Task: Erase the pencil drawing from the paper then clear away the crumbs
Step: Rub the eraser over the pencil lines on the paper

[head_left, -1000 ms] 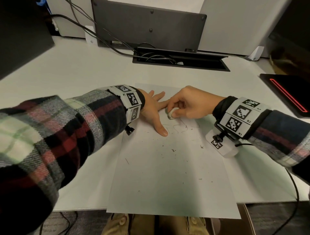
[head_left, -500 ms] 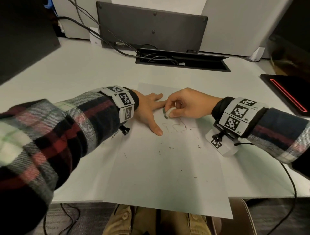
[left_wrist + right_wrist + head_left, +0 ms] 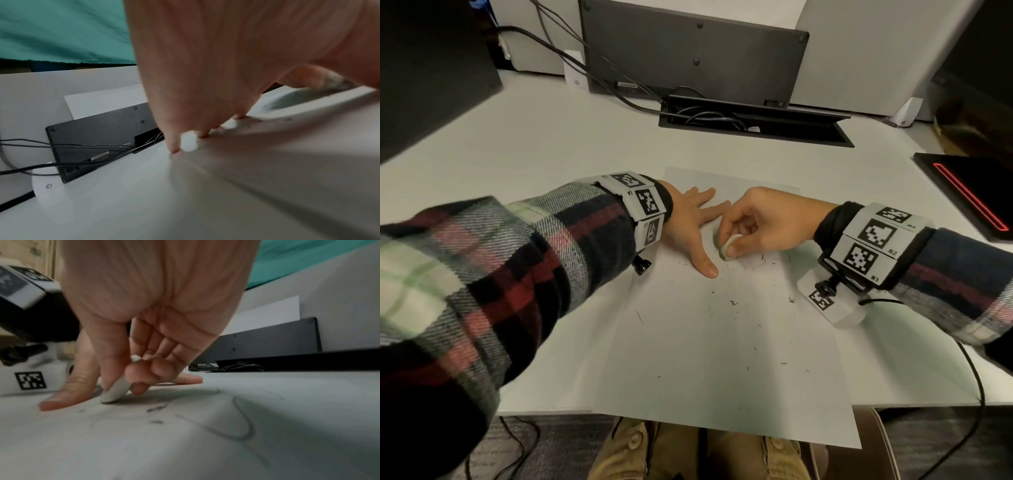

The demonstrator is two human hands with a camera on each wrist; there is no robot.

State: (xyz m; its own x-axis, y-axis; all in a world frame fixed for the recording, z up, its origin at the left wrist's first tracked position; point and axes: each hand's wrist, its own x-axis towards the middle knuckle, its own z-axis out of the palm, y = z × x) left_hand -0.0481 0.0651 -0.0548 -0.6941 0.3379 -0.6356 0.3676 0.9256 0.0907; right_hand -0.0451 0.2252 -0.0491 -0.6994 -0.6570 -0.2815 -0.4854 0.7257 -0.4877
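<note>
While the left hand [image 3: 690,224] lies flat with straight, spread fingers on the paper [image 3: 722,359], the right hand [image 3: 763,222] pinches a white eraser [image 3: 727,249] against the sheet.

Thumb and curled fingers of the right hand grip the eraser, whose lower end touches the paper just beside the left thumb; the right wrist view shows it [image 3: 116,391] tilted, with its tip on the sheet. Faint pencil lines of the drawing [image 3: 242,421] remain on the paper near the eraser, under and beside the right hand. Dark crumbs [image 3: 732,303] are scattered over the middle of the sheet, nearer the person. Paper lies on the white counter [image 3: 534,144], its near edge hanging past the counter's edge. Both wrists wear marker bands over plaid sleeves.
</note>
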